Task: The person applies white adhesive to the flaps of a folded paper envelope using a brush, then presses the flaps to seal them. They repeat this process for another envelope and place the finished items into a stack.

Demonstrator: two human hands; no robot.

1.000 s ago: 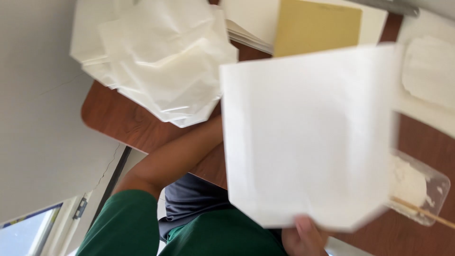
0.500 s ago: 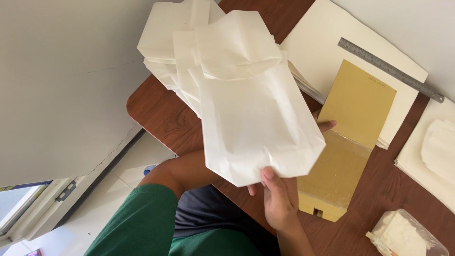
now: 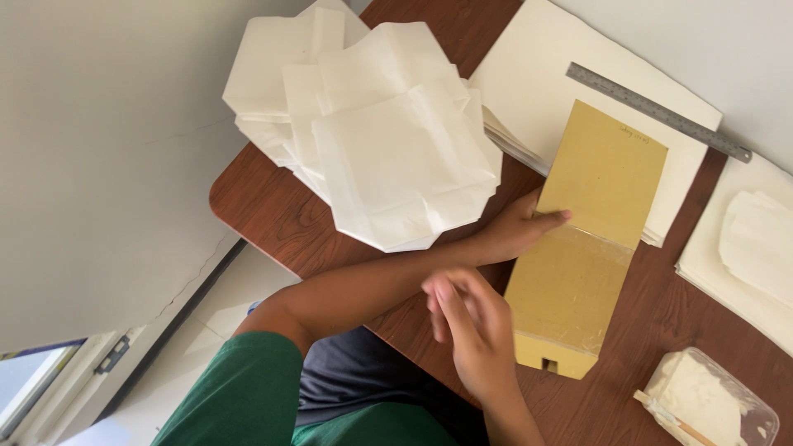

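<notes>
A yellow folded board (image 3: 591, 248) lies on the brown table (image 3: 273, 215), its far half tilted up. My left hand (image 3: 516, 231) reaches across and grips the board's left edge at the fold, thumb on top. My right hand (image 3: 471, 334) hovers blurred just left of the board's near half, fingers loosely apart and holding nothing. A heap of white paper bags (image 3: 388, 132) lies at the table's left, the top bag (image 3: 405, 169) flat and close to my left wrist.
A stack of cream sheets (image 3: 545, 74) with a steel ruler (image 3: 661, 111) on it lies behind the board. More white paper (image 3: 756, 248) sits at the right. A clear tub of white paste with a stick (image 3: 710, 405) stands at the near right.
The white bag I was holding up now lies on top of the heap. My left hand has moved onto the yellow board, and my right hand has come away with nothing in it.
</notes>
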